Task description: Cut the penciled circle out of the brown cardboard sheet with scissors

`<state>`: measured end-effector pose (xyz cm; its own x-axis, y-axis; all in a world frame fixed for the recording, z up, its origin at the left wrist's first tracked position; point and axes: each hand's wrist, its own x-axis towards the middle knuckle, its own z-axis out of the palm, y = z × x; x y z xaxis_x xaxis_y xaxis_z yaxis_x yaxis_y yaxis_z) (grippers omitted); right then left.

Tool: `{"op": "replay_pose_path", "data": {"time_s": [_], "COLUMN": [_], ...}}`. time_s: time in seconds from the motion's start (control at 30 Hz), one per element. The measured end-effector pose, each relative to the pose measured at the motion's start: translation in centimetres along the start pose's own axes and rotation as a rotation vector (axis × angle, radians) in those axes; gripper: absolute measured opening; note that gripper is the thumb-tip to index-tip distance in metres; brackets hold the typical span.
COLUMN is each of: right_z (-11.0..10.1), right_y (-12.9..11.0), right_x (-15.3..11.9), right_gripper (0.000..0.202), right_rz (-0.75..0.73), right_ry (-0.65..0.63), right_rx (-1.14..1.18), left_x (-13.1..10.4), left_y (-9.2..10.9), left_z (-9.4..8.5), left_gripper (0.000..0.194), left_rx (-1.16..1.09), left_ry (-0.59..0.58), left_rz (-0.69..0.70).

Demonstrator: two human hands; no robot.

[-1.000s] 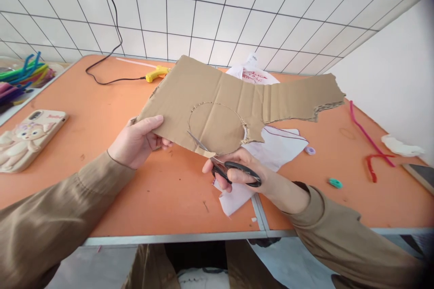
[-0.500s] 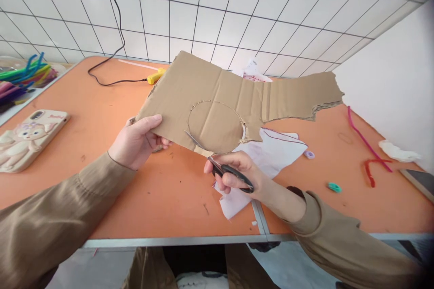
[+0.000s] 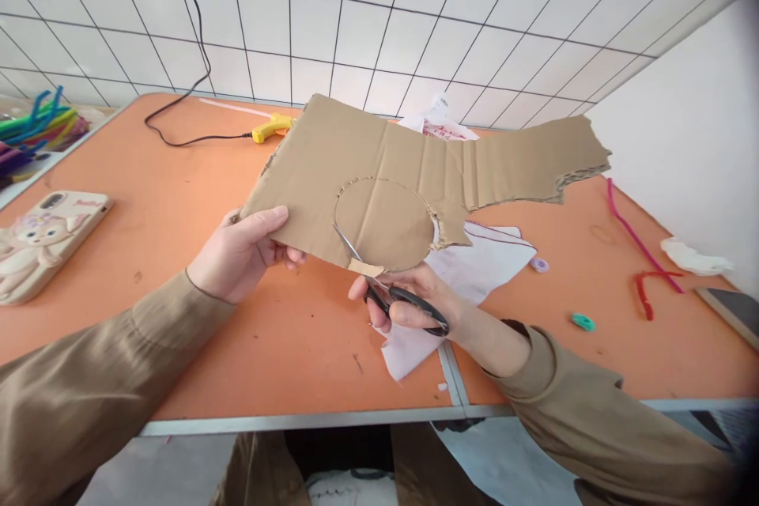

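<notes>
cardboard [image 3: 394,182] partly hides white wrapping [image 3: 436,115] with blurred red print [image 3: 447,132].

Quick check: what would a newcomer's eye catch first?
The big brown cardboard, held mid-view by the left hand and marked with a circle. Black-handled scissors in the right hand, at the cardboard's near edge. Far left, the phone in a cartoon case on the orange table.

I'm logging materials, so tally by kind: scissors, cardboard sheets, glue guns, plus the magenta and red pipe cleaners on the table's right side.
Scissors: 1
Cardboard sheet: 1
Yellow glue gun: 1
Magenta pipe cleaner: 1
Red pipe cleaner: 1
Total: 5
</notes>
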<state>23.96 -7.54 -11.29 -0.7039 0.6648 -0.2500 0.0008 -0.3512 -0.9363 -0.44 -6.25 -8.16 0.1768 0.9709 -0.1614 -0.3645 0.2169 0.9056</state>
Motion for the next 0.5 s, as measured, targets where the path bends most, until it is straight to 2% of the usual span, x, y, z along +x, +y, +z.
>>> {"op": "replay_pose_path", "data": {"time_s": [0.17, 0.37, 0.5], "right_z": [0.2, 0.9, 1.0], "right_y": [-0.6, -0.9, -1.0], "right_x": [-0.2, -0.4, -0.5], "right_gripper": [0.055, 0.059, 0.05], "right_rz": [0.044, -0.003, -0.048], "right_ry": [0.011, 0.068, 0.059], "right_rx": [0.022, -0.018, -0.04], "left_x": [0.2, 0.0, -0.1], "left_y": [-0.1, 0.0, 0.1], "left_z": [-0.1, -0.2, -0.1], "left_gripper": [0.021, 0.023, 0.025], "left_rx": [-0.015, -0.01, -0.015], "left_ry": [-0.014, -0.011, -0.009], "left_rz": [-0.009, 0.002, 0.022]}}
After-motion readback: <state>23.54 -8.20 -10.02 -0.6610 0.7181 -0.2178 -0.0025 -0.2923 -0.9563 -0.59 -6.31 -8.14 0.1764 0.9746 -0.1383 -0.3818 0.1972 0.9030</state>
